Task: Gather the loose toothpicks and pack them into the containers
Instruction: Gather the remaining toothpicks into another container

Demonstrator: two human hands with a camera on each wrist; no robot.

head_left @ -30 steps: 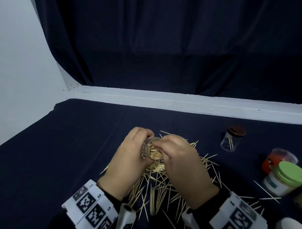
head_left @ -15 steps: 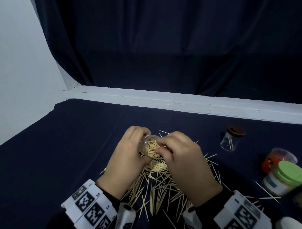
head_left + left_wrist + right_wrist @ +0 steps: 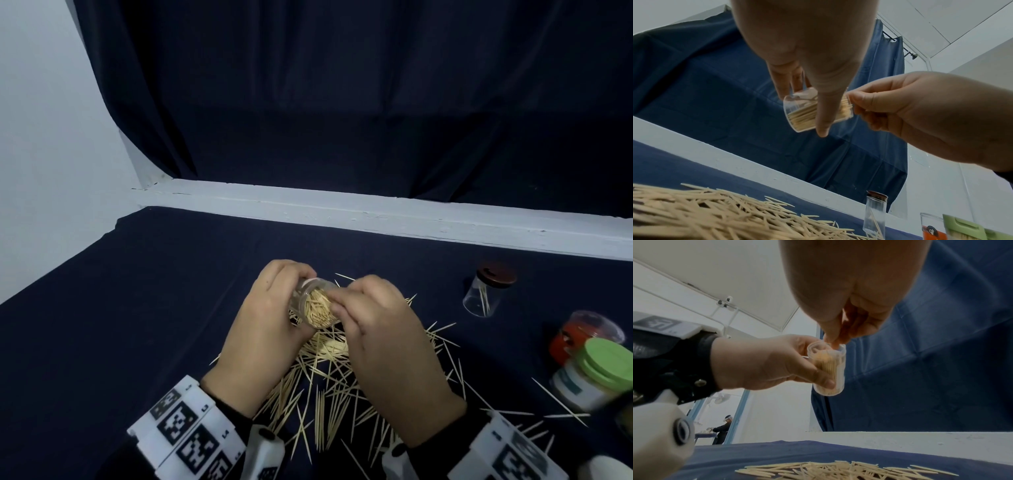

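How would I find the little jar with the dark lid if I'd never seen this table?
Start at the pile of loose toothpicks on the dark cloth, then look right and farther back. There stands a clear jar, alone, holding only a few toothpicks. Its dark brown lid sets it apart from the green-lidded jar nearby.

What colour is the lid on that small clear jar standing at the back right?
Dark reddish-brown lid on the jar, clearest in the head view.
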